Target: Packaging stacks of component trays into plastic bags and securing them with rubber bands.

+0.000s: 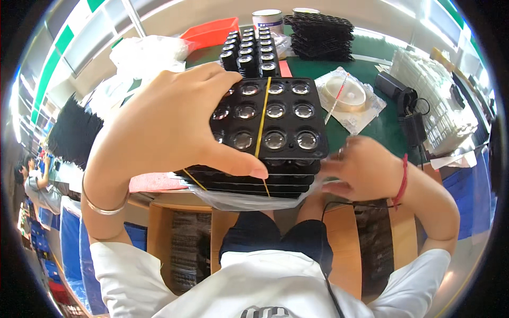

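Our left hand is clamped across a squarish stack of black plastic trays w/ round clear lenses, fingers at the far edge, thumb on the near one. The stack sits mid-view at the near edge of the dark green counter, w/ a thin yellow elastic band running over its top & a clear plastic sheet under it. Our right hand is at the stack's lower R side, fingers bent; can't tell if they're pinching anything. Just behind the stack: rows of black cylinders w/ shiny tops. Farther back: a shallow red plastic bin to the L, a pile of black lattice trays to the R.
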### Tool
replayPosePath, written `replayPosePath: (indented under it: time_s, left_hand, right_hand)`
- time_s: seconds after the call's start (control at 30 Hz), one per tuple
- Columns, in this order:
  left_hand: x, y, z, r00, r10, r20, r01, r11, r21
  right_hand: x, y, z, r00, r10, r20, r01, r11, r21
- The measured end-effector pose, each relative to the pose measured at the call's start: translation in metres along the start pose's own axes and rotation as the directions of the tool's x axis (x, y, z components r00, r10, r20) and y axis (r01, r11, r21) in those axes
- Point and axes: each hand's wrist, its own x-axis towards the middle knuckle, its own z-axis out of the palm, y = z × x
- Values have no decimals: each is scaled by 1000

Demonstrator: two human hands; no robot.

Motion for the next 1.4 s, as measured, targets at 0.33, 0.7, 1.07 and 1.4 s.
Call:
replayPosePath:
  time_s: [0.33,0.7,1.07,1.4]
  left_hand:
    - [1,7,-9,989,-88,120,86,996,19]
    - [1,-7,0,995,99,-7,-99,994,36]
    - [-3,-7,2,998,66,-10,-65,997,43]
    - [3,-6,0,997,78,21,-79,994,74]
  right_hand:
    - [4,-19,-33,962,184,-203,11,716,698]
    - [13,3,-33,991,132,-31,-123,970,208]
    - [28,19,-54,937,-107,-333,-19,934,-356]
    - [5,-33,-53,995,90,-35,-67,907,417]
